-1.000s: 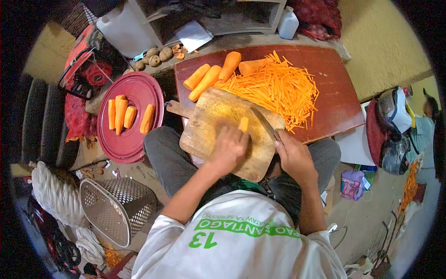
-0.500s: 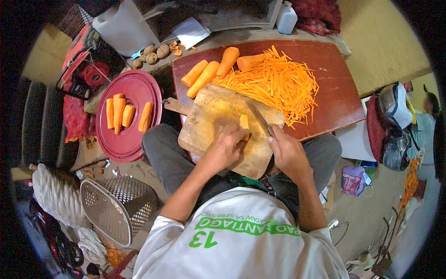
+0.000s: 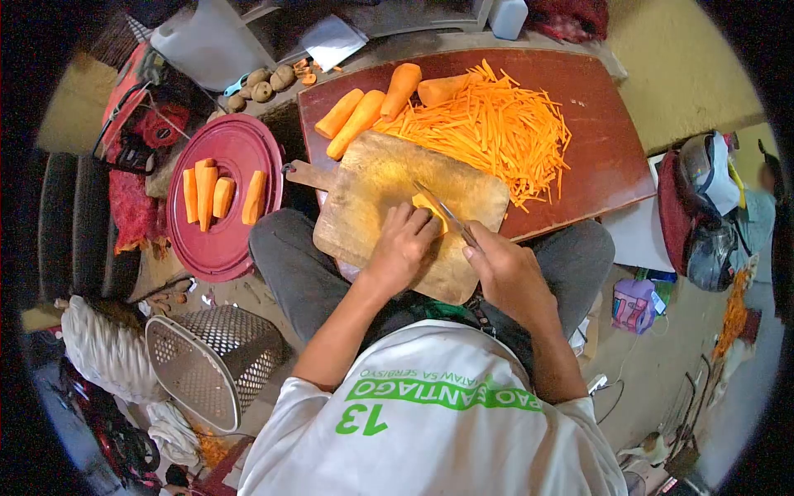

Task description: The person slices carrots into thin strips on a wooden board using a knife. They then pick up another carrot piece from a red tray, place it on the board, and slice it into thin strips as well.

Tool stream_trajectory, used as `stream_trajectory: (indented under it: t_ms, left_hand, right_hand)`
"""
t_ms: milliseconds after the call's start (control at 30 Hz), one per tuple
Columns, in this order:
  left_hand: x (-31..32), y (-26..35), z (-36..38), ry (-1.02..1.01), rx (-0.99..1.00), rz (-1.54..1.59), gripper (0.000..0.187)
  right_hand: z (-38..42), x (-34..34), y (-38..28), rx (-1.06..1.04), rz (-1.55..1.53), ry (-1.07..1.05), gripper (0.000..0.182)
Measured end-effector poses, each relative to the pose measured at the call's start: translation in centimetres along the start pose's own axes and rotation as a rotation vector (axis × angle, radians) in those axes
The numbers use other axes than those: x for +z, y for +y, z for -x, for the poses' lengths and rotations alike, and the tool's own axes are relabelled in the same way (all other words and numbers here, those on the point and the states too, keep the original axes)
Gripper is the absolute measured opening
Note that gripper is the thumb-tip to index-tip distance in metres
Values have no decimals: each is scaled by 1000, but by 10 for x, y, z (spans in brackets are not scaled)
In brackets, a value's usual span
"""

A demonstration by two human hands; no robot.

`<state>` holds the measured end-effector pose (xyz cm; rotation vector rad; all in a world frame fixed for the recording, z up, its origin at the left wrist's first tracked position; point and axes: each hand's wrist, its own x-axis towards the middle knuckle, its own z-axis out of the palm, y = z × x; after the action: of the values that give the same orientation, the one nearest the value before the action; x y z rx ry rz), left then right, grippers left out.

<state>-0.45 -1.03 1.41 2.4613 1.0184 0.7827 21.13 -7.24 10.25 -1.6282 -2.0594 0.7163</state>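
Note:
My left hand [image 3: 405, 248] presses a piece of carrot [image 3: 427, 207] down on the wooden cutting board [image 3: 347, 219], its fingers curled and bunched over the near end. In my right hand [image 3: 509, 269] is a knife [image 3: 447, 213], gripped by the handle, with the blade lying along the right side of that piece. The board rests across my lap and the edge of a red table. Just beyond it lies a large heap of carrot strips [image 3: 496, 136]. Several whole peeled carrots [image 3: 359, 124] lie to the left of the heap.
The dark red table [image 3: 600, 140] extends to the right. At left, a round red lid [image 3: 269, 153] bears several peeled carrots [image 3: 206, 194]. A perforated basket [image 3: 252, 347] lies tipped on the floor. Potatoes [image 3: 282, 78] sit beyond the table's left corner. A purple bag [image 3: 633, 304] is at right.
The knife has swung left from the board's right side onto the carrot piece. My left hand stays on the piece. The whole view has shifted slightly.

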Motion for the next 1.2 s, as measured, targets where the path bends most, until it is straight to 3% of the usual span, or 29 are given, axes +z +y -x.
stream_trajectory:
  t_ms: [200, 400, 500, 800, 900, 1000, 1100, 1200]
  left_hand:
    - [-3, 1, -2, 24, 88, -102, 31]
    - [-6, 2, -7, 7, 84, -69, 30]
    - [-3, 1, -5, 6, 60, -20, 31]
    - [-8, -1, -3, 45, 67, -13, 39]
    - [-4, -4, -5, 45, 44, -5, 35]
    - [-3, -2, -3, 48, 27, 0, 31]
    - [-4, -3, -1, 61, 17, 16, 31]
    - [-3, -5, 1, 79, 25, 8, 31]
  right_hand:
    - [9, -2, -23, 224, -25, -192, 35]
    - [15, -6, -32, 230, -17, -202, 38]
    - [-10, 26, -1, 10, -19, -33, 40]
    - [-4, 1, -29, 234, -79, -203, 30]
    - [-20, 24, -6, 24, -36, -57, 28]
    - [-27, 23, -6, 19, -23, -29, 27]
    - [-12, 4, -33, 262, -41, -170, 25]
    - [0, 15, -24, 185, -117, -117, 24]
